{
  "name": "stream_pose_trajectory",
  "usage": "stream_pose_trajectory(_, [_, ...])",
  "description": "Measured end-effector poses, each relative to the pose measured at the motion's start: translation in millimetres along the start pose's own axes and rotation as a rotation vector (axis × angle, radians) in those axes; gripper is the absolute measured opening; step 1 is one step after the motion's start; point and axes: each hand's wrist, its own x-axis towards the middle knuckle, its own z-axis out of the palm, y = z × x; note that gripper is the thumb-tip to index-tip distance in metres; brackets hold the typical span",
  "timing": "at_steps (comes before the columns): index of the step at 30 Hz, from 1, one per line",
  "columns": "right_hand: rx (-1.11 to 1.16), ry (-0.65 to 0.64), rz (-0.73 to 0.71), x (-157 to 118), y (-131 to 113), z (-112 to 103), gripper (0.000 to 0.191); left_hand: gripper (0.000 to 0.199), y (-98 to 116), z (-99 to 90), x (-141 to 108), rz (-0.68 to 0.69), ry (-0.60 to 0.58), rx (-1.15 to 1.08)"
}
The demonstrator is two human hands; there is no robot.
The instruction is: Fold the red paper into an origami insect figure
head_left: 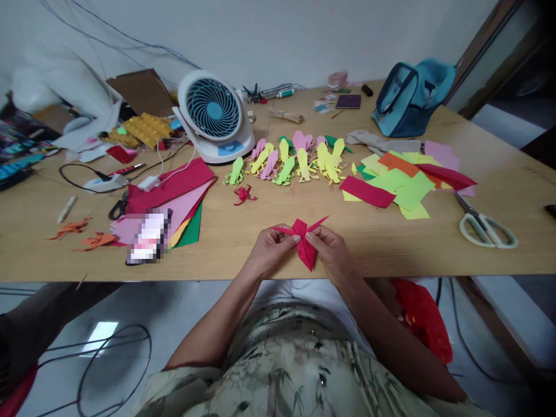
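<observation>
Between my two hands, just above the table's front edge, is a red folded paper figure (307,256) with a pointed lower end and two thin points sticking out sideways at the top. My left hand (274,250) pinches its left side, thumb on the front. On the other side my right hand (329,249) pinches it too, thumb near the middle. Fingers behind the paper are partly hidden. Beyond the hands lies a small red folded paper figure (245,195), close to several yellow, green and pink folded paper figures (284,159).
Coloured paper sheets (406,182) and scissors (482,223) lie to the right. On the left are a phone (150,236) on more paper (191,229), orange paper figures (99,240) and a power strip (106,182). A fan (212,116) and a blue bag (410,98) stand farther back.
</observation>
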Motion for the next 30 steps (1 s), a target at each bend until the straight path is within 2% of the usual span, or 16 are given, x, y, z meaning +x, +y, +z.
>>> stream_pose_trajectory(8, [0.047, -0.008, 0.023, 5, 8, -1, 0.032, 0.037, 0, -2.1, 4, 0.041, 0.014, 0.064])
stream_pose_trajectory(15, [0.143, -0.065, 0.041, 2, 1, 0, 0.032, 0.039, 2, -3.7, 1, 0.098, -0.007, 0.09])
stream_pose_trajectory(21, [0.171, -0.071, 0.079, 6, 1, 2, 0.031, 0.041, 2, -0.2, 6, 0.024, 0.035, 0.031])
stream_pose_trajectory(30, [-0.056, -0.038, -0.045, 11, -1, -5, 0.025, 0.041, 3, -2.5, 13, -0.069, 0.042, 0.098])
